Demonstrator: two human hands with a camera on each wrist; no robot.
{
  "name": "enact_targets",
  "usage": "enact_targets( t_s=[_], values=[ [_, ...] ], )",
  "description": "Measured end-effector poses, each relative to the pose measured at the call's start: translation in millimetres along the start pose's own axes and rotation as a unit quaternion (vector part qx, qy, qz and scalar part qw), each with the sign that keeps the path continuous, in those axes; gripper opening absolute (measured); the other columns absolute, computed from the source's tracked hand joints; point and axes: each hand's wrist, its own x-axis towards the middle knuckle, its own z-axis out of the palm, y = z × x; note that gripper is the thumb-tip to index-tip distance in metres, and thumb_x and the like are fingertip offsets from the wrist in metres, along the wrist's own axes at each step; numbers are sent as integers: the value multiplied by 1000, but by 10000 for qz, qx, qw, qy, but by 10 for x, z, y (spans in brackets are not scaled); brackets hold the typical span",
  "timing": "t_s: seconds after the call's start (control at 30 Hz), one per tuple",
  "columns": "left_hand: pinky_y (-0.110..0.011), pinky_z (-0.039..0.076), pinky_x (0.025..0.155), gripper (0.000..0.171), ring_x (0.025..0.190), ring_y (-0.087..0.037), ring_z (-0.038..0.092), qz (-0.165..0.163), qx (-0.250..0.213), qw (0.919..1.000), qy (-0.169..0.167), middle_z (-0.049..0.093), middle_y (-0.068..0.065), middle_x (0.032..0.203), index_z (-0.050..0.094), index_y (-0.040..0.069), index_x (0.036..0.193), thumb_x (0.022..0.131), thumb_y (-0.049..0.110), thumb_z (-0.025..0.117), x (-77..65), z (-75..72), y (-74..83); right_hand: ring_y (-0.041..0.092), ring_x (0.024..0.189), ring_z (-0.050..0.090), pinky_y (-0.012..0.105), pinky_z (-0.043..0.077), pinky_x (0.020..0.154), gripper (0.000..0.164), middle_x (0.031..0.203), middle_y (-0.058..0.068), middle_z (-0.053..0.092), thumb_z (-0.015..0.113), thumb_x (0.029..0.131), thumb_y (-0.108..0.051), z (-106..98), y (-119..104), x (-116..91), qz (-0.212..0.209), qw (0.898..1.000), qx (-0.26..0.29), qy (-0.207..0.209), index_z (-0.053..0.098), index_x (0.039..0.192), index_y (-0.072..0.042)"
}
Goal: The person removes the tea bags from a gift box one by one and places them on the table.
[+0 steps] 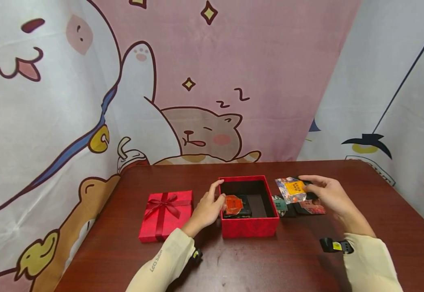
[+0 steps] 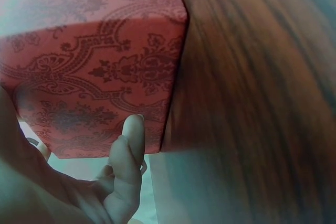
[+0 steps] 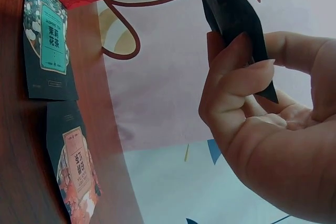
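A red patterned gift box point(image 1: 250, 228) stands lidless on the table, with a tea sachet with an orange label point(image 1: 233, 205) inside at its left. My left hand point(image 1: 207, 209) holds the box's left wall, thumb at the rim and fingers along the outer side point(image 2: 100, 77). Right of the box, my right hand point(image 1: 330, 196) pinches a tea sachet with a yellow label point(image 1: 294, 188) above the table; its dark back point(image 3: 231, 11) shows in the right wrist view. Beneath lie a green-labelled jasmine tea sachet point(image 3: 52, 40) and a pink-labelled tea sachet point(image 3: 79, 166).
The red lid point(image 1: 166, 215), tied with a ribbon bow, lies left of the box on the brown wooden table point(image 1: 255, 263). Behind the table hangs a cartoon-printed cloth point(image 1: 270, 81). Dark bands sit at both wrists.
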Motion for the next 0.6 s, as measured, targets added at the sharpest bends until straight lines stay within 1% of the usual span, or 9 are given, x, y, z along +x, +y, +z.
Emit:
enact_targets(
  t_s=[0.17, 0.37, 0.5, 0.6],
  values=[
    [-35, 44, 66, 49, 63, -11, 58, 18, -4, 10000, 4, 70, -9, 81, 34, 30, 151, 103, 32, 44, -2, 8, -4, 14, 74, 64, 30, 54, 60, 51, 112, 18, 60, 57, 100, -18, -15, 5, -3, 5, 9999, -143, 66, 46, 143, 6],
    [-35, 44, 66, 49, 64, -11, 58, 10, 4, 10000, 4, 70, -9, 81, 34, 31, 151, 102, 33, 44, -3, 7, 0, 15, 66, 59, 29, 49, 55, 49, 103, 12, 63, 56, 99, -18, -57, 36, -1, -42, 9993, -335, 148, 47, 142, 6],
    [-35, 43, 66, 49, 62, -11, 57, 23, 5, 10000, 13, 70, -10, 81, 34, 31, 150, 102, 33, 44, -2, 5, 1, 16, 65, 58, 28, 48, 53, 49, 100, 10, 63, 57, 99, -17, -71, 52, 2, -46, 9992, -346, 178, 48, 141, 7],
    [-34, 43, 65, 49, 61, -11, 56, 43, -12, 10000, 10, 70, -10, 80, 34, 30, 150, 102, 32, 44, -2, 7, 1, 17, 66, 58, 28, 48, 53, 49, 101, 9, 63, 57, 99, -18, -80, 63, 7, -30, 9991, -371, 202, 48, 141, 6]
  ],
)
